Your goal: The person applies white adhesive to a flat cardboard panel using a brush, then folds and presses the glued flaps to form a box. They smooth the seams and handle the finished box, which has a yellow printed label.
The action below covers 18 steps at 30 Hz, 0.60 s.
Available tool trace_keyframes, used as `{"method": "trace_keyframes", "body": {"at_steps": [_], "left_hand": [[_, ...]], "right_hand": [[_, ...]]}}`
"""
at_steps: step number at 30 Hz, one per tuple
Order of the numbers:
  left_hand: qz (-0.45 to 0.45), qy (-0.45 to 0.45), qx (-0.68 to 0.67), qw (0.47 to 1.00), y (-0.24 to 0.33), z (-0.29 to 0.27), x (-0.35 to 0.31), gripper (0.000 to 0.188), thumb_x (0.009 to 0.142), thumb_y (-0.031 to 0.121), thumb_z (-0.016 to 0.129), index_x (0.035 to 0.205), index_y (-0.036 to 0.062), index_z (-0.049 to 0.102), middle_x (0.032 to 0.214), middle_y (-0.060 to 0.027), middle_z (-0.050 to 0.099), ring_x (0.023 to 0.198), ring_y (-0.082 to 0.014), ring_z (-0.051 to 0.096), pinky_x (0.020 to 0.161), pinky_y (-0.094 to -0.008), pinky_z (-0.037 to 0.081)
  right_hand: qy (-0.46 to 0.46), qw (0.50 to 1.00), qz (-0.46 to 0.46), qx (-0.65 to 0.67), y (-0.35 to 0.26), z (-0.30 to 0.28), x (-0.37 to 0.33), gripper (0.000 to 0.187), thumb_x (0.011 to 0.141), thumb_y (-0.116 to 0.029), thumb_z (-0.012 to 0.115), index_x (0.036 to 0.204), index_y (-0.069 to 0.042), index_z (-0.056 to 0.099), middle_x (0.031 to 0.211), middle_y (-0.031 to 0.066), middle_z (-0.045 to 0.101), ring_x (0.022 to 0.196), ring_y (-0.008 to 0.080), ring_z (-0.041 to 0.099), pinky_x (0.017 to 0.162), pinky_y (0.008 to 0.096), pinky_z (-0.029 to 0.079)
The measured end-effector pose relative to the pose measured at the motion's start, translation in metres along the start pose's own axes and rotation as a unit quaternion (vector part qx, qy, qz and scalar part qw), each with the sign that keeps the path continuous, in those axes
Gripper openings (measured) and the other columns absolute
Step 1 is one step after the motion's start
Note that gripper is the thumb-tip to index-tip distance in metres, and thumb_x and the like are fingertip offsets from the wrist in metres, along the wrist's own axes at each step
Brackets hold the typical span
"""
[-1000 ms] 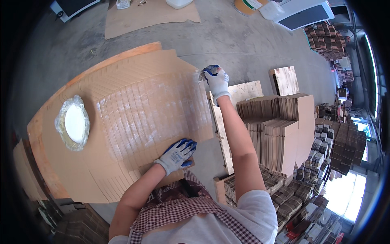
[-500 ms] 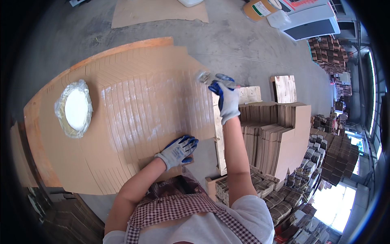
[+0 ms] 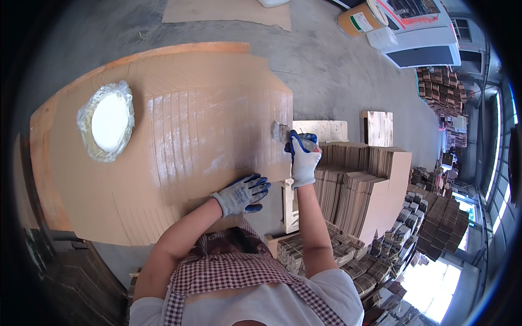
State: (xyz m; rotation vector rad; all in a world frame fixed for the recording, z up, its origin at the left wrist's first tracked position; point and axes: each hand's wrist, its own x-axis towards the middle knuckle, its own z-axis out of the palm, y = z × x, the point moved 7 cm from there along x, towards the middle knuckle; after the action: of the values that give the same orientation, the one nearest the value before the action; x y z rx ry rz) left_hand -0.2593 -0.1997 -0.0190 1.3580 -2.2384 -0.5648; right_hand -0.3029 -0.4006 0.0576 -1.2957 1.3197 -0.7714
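Overlapping brown cardboard sheets (image 3: 136,190) lie fanned out on a wooden board, with wet, shiny streaks across their exposed strips. My right hand (image 3: 304,160), in a grey and blue glove, grips a brush (image 3: 280,132) whose pale bristles are at the right end of the fan. Whether the bristles touch the sheets I cannot tell. Gloved the same way, my left hand (image 3: 242,195) lies flat with fingers stretched out at the sheets' near edge. Over on the left, a plastic-wrapped bowl (image 3: 128,117) of white, glue-like liquid stands on the cardboard.
The orange-brown board (image 3: 41,163) shows past the sheets' far and left edges. To my right stands a tall stack of cut cardboard (image 3: 353,185) near wooden pallets (image 3: 379,129). Tied cardboard bundles (image 3: 304,250) lie closer by. A brown drum (image 3: 361,20) stands on the floor far right.
My right hand has brought the brush nearer to me along the right end of the sheets. My left hand stays at the near edge. The view has shifted slightly.
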Motion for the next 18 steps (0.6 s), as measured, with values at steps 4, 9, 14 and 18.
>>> {"method": "trace_keyframes", "body": {"at_steps": [4, 9, 14, 18], "left_hand": [[0.009, 0.012, -0.08, 0.997, 0.022, -0.032, -0.017, 0.05, 0.095, 0.047, 0.057, 0.127, 0.0092, 0.064, 0.14, -0.0107, 0.058, 0.132, -0.0287, 0.052, 0.117, -0.0501, 0.034], [-0.102, 0.055, -0.026, 0.993, 0.011, -0.075, -0.083, 0.046, 0.092, 0.043, 0.062, 0.119, 0.0064, 0.066, 0.127, -0.0119, 0.065, 0.123, -0.0296, 0.057, 0.111, -0.0475, 0.041], [-0.079, 0.072, -0.047, 0.993, -0.009, -0.065, -0.114, 0.043, 0.092, 0.041, 0.062, 0.118, 0.0066, 0.067, 0.126, -0.0114, 0.065, 0.121, -0.03, 0.059, 0.108, -0.0465, 0.043], [-0.083, 0.093, -0.065, 0.99, -0.014, -0.056, -0.118, 0.04, 0.093, 0.04, 0.06, 0.115, 0.0071, 0.068, 0.127, -0.0113, 0.065, 0.121, -0.0297, 0.059, 0.108, -0.0469, 0.043]], "right_hand": [[-0.038, 0.976, 0.127, 0.174, 0.028, 0.05, -0.014, 0.015, 0.094, -0.017, 0.07, 0.092, -0.004, 0.062, 0.074, 0.0083, 0.065, 0.058, 0.019, 0.065, 0.056, 0.033, 0.058], [-0.091, 0.972, 0.143, 0.161, 0.057, 0.104, -0.032, 0.012, 0.093, -0.013, 0.071, 0.094, -0.005, 0.061, 0.078, 0.0074, 0.065, 0.062, 0.0183, 0.064, 0.059, 0.0323, 0.056], [-0.097, 0.971, -0.065, -0.211, 0.024, 0.106, -0.033, 0.013, 0.09, -0.011, 0.072, 0.093, -0.004, 0.062, 0.08, 0.0053, 0.062, 0.064, 0.0145, 0.062, 0.058, 0.0289, 0.049], [-0.103, 0.984, -0.082, -0.117, -0.009, 0.126, -0.055, 0.014, 0.089, -0.011, 0.074, 0.093, -0.006, 0.062, 0.076, 0.0025, 0.063, 0.06, 0.0099, 0.057, 0.053, 0.0273, 0.046]]}}
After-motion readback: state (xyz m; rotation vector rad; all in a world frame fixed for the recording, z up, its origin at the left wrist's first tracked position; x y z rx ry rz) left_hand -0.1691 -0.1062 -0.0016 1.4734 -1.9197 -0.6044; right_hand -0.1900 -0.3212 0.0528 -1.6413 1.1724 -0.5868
